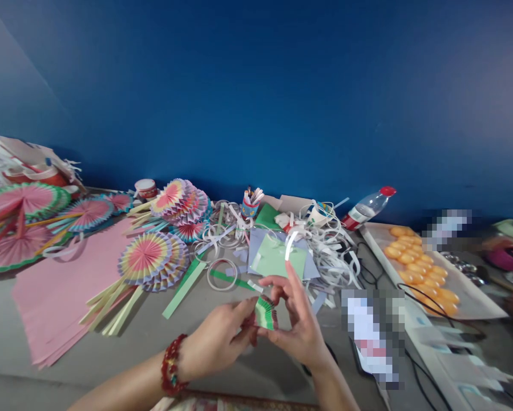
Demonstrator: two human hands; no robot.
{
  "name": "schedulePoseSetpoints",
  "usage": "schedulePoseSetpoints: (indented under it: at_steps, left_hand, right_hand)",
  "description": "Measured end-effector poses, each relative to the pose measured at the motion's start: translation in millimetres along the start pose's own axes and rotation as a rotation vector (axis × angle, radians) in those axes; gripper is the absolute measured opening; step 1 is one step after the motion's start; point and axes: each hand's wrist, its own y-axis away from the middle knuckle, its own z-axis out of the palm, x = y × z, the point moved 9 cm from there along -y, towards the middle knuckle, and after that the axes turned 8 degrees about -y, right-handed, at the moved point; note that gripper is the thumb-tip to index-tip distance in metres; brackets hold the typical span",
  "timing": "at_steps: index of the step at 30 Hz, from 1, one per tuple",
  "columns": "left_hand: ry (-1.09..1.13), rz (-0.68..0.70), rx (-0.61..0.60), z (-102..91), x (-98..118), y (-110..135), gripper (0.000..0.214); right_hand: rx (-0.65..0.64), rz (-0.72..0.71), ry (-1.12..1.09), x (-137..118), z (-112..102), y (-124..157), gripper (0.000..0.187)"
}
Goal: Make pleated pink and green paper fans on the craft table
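Note:
A small pleated paper piece [265, 313], green with dark reddish edges, is held between both hands above the grey table. My left hand [215, 345], with a red bead bracelet at the wrist, pinches its left side. My right hand [299, 319] grips the other side between thumb and fingers, while its index finger points up. At that fingertip stands a curved white strip [289, 246], apparently stuck to it. Behind the hands lie a light green paper sheet [279, 257] and a roll of tape [222, 275].
Finished paper fans [147, 260] and pink sheets [63, 291] lie left. Curled white strips [335, 260] pile up behind. Rightward are a tipped plastic bottle [367, 208], a white tray [474, 305] of orange balls, black cables and a blurred-out phone-like object. A blue wall rises behind.

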Motion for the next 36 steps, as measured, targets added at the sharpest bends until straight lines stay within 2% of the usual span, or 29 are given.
schedulePoseSetpoints:
  at_steps: [3,5,11,14,17,25,29,33,36]
  left_hand:
    - [-0.021,-0.005,-0.025,3.1,-0.7,1.9,0.019]
    - [-0.023,-0.001,-0.024,3.7,-0.8,3.3,0.017]
    - [0.018,0.008,-0.038,-1.5,4.9,5.9,0.003]
    - [0.058,0.011,-0.078,-1.2,8.5,4.6,0.012]
    - [0.103,0.006,-0.053,-1.8,6.4,2.2,0.021]
    - [0.098,-0.066,-0.055,3.2,-9.6,1.1,0.022]
    - [0.082,-0.081,-0.031,2.1,-10.1,-1.0,0.022]
    - [0.05,-0.042,0.026,4.1,-7.8,-0.6,0.03]
    - [0.172,-0.041,0.022,11.6,-12.5,0.8,0.036]
  right_hand:
    - [-0.074,-0.062,0.082,-10.0,4.5,0.2,0.1]
    - [-0.105,-0.065,0.052,-12.5,6.5,1.1,0.096]
    - [-0.045,0.051,-0.121,-2.4,6.3,1.1,0.096]
    - [-0.001,0.114,-0.233,4.1,8.3,-0.5,0.097]
    - [0.032,0.166,-0.281,8.9,8.3,-2.2,0.1]
    - [-0.05,0.21,-0.274,8.8,7.1,-2.1,0.086]
    - [0.024,0.147,-0.193,6.4,2.7,-1.9,0.081]
    - [0.067,0.03,-0.207,0.8,5.6,-4.5,0.079]
    - [0.069,-0.041,-0.21,-3.4,7.8,-6.0,0.076]
